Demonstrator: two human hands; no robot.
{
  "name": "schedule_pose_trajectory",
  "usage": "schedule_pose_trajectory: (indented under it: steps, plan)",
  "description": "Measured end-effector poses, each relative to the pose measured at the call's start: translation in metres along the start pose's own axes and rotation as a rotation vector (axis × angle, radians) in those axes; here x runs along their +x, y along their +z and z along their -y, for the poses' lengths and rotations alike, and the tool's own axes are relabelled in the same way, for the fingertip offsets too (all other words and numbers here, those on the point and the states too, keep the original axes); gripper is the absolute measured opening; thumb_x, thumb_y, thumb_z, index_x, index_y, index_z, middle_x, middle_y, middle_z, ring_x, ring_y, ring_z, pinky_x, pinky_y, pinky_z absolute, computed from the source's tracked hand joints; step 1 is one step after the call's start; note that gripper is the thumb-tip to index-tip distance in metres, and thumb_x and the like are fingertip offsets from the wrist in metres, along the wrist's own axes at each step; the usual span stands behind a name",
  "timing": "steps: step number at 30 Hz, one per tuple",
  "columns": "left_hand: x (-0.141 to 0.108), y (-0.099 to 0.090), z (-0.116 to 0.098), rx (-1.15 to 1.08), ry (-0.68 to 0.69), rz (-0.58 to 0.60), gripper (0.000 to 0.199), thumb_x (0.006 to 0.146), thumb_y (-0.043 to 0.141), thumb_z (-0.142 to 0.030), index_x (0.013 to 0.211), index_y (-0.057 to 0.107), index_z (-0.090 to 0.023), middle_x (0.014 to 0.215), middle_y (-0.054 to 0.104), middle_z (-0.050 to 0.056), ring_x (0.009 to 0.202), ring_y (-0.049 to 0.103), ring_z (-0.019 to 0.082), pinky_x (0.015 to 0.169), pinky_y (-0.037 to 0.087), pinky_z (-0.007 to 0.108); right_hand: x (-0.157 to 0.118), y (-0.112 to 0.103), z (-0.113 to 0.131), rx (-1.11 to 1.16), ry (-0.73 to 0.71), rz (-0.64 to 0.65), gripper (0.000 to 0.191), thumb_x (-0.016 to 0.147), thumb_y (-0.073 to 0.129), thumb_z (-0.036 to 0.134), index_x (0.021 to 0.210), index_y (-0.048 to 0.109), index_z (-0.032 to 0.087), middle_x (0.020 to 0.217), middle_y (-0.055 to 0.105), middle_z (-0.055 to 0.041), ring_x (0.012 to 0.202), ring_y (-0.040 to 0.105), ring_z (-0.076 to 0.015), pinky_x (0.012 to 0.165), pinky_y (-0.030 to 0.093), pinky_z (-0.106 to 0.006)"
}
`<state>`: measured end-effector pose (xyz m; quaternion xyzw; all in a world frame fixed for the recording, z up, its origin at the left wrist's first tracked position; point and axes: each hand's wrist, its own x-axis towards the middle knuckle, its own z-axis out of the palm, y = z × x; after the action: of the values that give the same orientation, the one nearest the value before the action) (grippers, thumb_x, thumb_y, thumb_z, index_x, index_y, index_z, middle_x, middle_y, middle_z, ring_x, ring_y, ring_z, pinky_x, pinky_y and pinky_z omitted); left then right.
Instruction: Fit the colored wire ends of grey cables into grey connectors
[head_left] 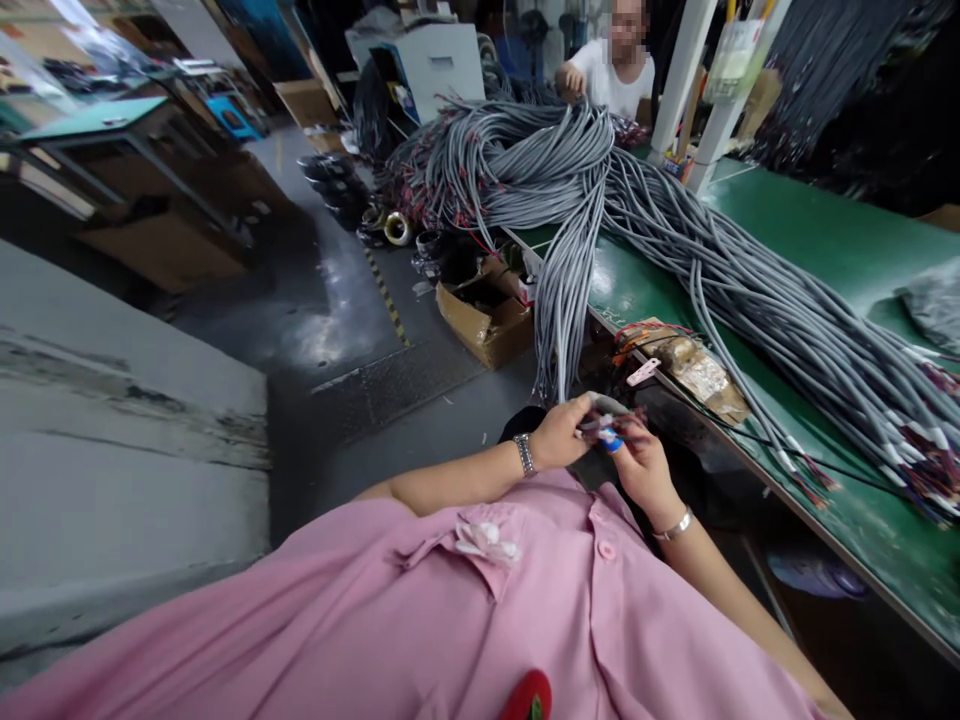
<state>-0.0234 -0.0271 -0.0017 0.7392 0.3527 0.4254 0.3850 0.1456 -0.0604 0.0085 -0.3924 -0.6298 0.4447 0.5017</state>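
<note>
Close in front of my body, my left hand [564, 432] is closed round the end of a grey cable [609, 404]. Thin dark and reddish wires spread from that cable end between my two hands. My right hand [643, 470] pinches at these wires, and something blue [612, 440] shows at its thumb, too small to make out. A thick bunch of grey cables [568, 300] hangs over the table edge just beyond my left hand. Many more grey cables [757, 270] lie along the green table [795, 215], their ends stripped to coloured wires.
A co-worker [619, 75] in a white shirt is behind the cable heap. An open cardboard box [487, 335] stands on the floor by the table. On the table edge lie a brown taped packet [694, 375] and a pink piece [643, 372]. A grey-white wall [127, 430] rises at left.
</note>
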Motion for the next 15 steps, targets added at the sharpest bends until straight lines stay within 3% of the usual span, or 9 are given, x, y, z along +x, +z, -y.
schedule_pose_trajectory:
  steps: [5,10,15]
  plan:
    - [-0.005,-0.005,-0.009,0.144,0.136,0.139,0.049,0.071,0.059,-0.009,0.120,0.058,-0.018,0.121,0.065,0.012,0.115,0.059,0.024,0.101,0.044,0.040,-0.004,-0.004,0.015,-0.153,-0.168,0.358,0.031,0.090,0.054,0.030,0.119,0.066,0.029,0.107,0.066,-0.0085,0.092,0.059,-0.0245,0.086,0.047,-0.039]
    - [-0.010,-0.015,-0.017,0.216,0.241,0.201,0.049,0.071,0.062,-0.012,0.119,0.057,-0.018,0.123,0.064,0.013,0.116,0.059,0.025,0.100,0.045,0.040,-0.005,-0.005,0.031,-0.195,-0.173,0.472,0.029,0.092,0.051,0.031,0.117,0.064,0.026,0.103,0.066,-0.0079,0.089,0.060,-0.0227,0.083,0.047,-0.035]
    - [-0.016,-0.024,-0.019,0.207,0.292,0.217,0.050,0.076,0.061,-0.018,0.126,0.054,-0.022,0.125,0.063,0.012,0.118,0.059,0.025,0.102,0.045,0.039,0.005,-0.001,0.052,-0.338,-0.246,0.609,0.023,0.088,0.048,0.020,0.104,0.063,0.027,0.088,0.065,-0.0044,0.079,0.059,-0.0213,0.076,0.048,-0.034]
